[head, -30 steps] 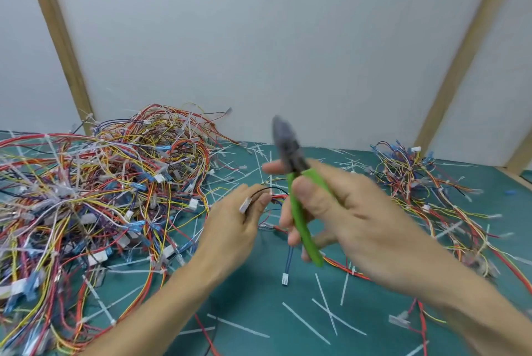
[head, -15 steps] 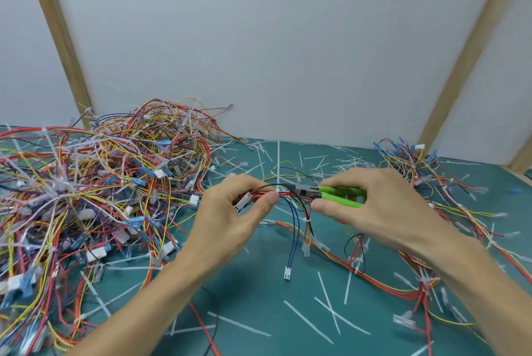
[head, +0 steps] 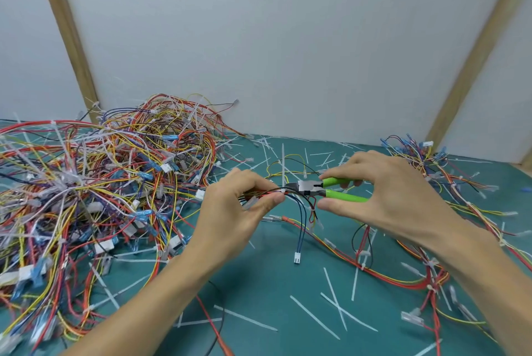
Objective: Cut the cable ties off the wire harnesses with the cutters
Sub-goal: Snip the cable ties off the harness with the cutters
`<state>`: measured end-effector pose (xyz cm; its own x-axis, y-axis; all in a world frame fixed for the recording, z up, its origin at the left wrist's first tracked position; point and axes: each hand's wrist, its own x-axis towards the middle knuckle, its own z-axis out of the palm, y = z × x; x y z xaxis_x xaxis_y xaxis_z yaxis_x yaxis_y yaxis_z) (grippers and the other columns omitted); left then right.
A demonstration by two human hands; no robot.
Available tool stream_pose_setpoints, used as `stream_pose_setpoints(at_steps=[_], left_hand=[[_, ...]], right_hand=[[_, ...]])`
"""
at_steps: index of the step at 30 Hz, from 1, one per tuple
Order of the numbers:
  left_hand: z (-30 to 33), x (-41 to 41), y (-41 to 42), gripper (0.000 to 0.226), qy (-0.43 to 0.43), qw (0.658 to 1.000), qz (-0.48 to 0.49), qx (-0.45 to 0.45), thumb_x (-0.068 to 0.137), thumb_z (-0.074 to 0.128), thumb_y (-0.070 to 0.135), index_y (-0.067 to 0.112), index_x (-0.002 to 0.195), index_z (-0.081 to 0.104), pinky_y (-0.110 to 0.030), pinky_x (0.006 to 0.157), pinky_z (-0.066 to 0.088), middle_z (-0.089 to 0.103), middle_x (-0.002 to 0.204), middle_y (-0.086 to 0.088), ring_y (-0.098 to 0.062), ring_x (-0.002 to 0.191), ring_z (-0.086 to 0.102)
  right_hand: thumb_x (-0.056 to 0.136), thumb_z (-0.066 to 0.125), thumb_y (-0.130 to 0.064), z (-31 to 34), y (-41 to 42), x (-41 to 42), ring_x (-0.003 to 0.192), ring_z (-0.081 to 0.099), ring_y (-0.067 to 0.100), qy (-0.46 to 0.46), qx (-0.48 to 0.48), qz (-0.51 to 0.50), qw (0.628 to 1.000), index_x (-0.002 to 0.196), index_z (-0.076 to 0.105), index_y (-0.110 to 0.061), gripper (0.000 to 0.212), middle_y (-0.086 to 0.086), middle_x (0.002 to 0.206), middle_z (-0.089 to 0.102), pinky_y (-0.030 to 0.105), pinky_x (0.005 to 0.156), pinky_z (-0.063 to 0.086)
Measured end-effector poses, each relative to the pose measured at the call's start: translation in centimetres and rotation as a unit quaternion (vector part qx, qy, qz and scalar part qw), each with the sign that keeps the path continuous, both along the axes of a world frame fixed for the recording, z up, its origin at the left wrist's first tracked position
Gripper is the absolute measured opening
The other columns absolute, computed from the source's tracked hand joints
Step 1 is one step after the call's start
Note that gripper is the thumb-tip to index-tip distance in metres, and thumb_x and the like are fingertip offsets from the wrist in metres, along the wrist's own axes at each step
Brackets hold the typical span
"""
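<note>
Nearest the camera, on the green mat (head: 259, 283), cut white tie strips (head: 313, 317) lie scattered between the 2 forearms, so a good share of the cutting looks done already. A loose blue pair of wires ending in a small white plug (head: 296, 257) hangs down from the bundle being worked on.

Just above that, the left hand (head: 230, 214) pinches a thin wire bundle (head: 264, 194) between thumb and curled fingers, holding it level over the mat. The right hand (head: 394, 197) grips the green-handled cutters (head: 325, 188), fingers wrapped over the top handle and thumb under the lower one. 1 second ago the cutters pointed upward, away from the wires; half a second ago they swung flat toward the bundle; now their metal nose sits right against the bundle beside the left fingertips, at a small white cable tie (head: 283, 191). The handles stand slightly apart, so the blades seem partly open around the tie, though the tip is too small to be sure. My reading is that the next squeeze should sever this tie, with care needed not to nick the wires beside it.

Farther back, a large tangled heap of harnesses (head: 95, 183) fills the left side, and a smaller pile (head: 426, 165) lies at the right near the wall (head: 273, 39).
</note>
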<state>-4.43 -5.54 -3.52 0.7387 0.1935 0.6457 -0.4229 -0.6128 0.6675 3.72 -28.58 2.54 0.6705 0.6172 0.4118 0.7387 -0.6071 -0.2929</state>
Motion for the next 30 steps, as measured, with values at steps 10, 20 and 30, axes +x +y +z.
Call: stream_pose_setpoints(at_steps=[10,20,30], left_hand=[[0.32,-0.04,-0.09,0.016,-0.017,1.0,0.001,0.021,0.081,0.076,0.027,0.012,0.087,0.078,-0.033,0.074,0.046,0.069,0.079,0.007,-0.016,0.08,0.058],[0.28,0.07,0.11,0.011,-0.017,0.997,0.018,0.068,0.081,0.079,0.023,0.013,0.085,0.077,-0.042,0.071,0.047,0.065,0.076,0.01,-0.015,0.076,0.052],[0.19,0.07,0.34,0.008,-0.016,0.997,0.02,0.077,0.082,0.08,0.023,0.015,0.084,0.077,-0.043,0.07,0.046,0.064,0.075,0.01,-0.015,0.075,0.051]], right_hand=[[0.071,0.061,-0.081,0.01,0.13,-0.08,0.089,0.061,0.004,0.004,0.011,0.008,1.0,0.107,0.076,-0.047,0.051,-0.021,0.09,0.066,0.035,0.079,0.049],[0.069,0.053,-0.086,-0.2,0.68,-0.72,0.082,0.059,0.006,-0.005,0.01,-0.008,1.0,0.1,0.077,-0.048,0.055,-0.018,0.084,0.065,0.039,0.075,0.051],[0.07,0.057,-0.085,-0.29,0.72,-0.68,0.082,0.057,0.003,-0.008,0.001,-0.021,1.0,0.099,0.076,-0.049,0.049,-0.019,0.086,0.066,0.038,0.075,0.051]])
